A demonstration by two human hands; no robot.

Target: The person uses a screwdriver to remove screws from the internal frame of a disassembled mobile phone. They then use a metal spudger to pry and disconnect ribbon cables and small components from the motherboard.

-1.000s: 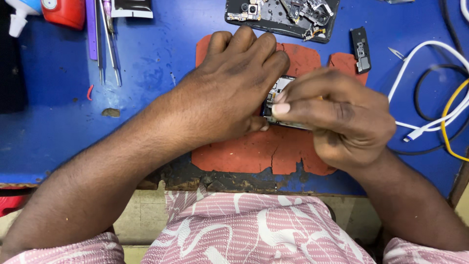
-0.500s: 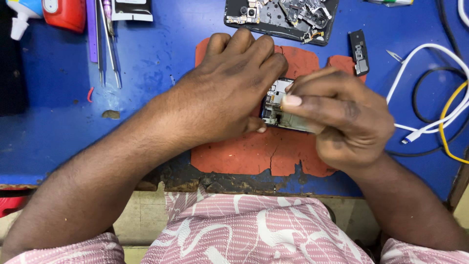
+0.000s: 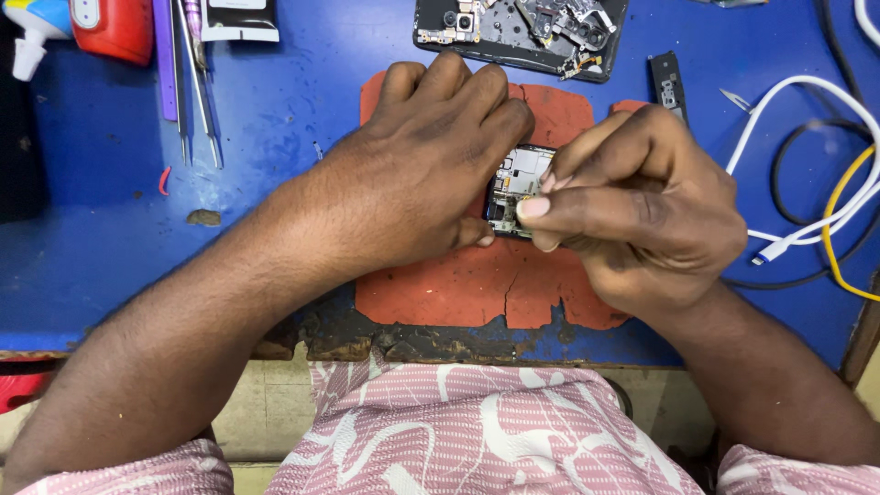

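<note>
Opened phone (image 3: pixel 515 188), circuitry exposed, on red mat (image 3: pixel 458 293); left hand (image 3: pixel 422 174) clasps it, right hand (image 3: pixel 642 206) pinches its edge.

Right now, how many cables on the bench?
3, all at the right edge: white cable looping from the top, black cable curling inside it, yellow cable outermost. Ends run off frame; the right hand may hide more.

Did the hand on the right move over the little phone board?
Yes. The right hand has crept left and a little up across the red mat, covering more of the board. The mat has stayed put.
</note>
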